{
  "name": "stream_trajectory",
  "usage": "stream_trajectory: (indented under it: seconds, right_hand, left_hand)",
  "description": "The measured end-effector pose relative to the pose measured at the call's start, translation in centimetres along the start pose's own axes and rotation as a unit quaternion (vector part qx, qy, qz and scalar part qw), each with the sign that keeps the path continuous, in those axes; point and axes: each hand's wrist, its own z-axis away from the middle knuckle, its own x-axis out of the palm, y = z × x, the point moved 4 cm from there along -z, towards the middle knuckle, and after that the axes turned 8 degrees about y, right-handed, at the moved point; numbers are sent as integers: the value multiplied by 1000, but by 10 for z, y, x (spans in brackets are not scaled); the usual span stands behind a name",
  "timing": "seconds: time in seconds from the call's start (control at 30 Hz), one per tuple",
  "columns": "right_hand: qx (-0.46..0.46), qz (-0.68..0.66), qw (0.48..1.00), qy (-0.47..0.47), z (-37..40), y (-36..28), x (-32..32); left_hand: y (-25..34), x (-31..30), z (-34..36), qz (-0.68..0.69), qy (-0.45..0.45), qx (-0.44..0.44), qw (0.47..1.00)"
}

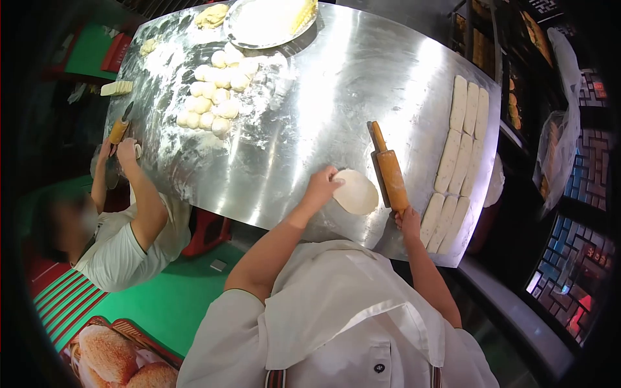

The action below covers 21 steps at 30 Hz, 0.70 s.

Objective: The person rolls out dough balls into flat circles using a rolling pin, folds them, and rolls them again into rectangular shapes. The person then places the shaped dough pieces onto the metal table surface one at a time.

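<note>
A flat, rounded sheet of dough [356, 192] lies on the metal table in front of me. My left hand [321, 187] pinches its upper left edge between thumb and fingers. To the right of the dough, a wooden rolling pin [391, 180] lies at a slant, its far handle pointing away from me. My right hand [409, 223] is wrapped round the near handle. The pin is beside the dough sheet, with a narrow gap between them.
Long dough strips [459, 155] lie in rows along the table's right side. Floured dough balls [220, 87] cluster at the upper left, near a metal bowl [259, 22]. A co-worker [123, 239] holds another rolling pin [118, 129] at the left edge. Racks stand at right.
</note>
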Motion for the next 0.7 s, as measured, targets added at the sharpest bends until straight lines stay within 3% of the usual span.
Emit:
stream_trajectory:
  seconds: [0.17,0.27,0.4,0.47,0.57,0.7]
  right_hand:
    - [-2,12,1000,-5,6,-6,1]
    - [-2,-4,1000,2,9,-11,-1]
    - [-23,17,1000,7,5,-4,0]
    - [-22,14,1000,2,3,-1,0]
    - [-17,23,999,-19,1,0,-3]
    - [-11,6,1000,-6,4,-2,-1]
  left_hand:
    - [19,-109,-49,-175,302,121,929]
    - [20,-188,-61,-282,449,105,841]
    - [42,-221,-51,-187,443,166,861]
    - [56,-206,-36,-18,341,189,921]
    - [95,-152,15,165,235,140,947]
    - [45,-81,50,245,93,5,965]
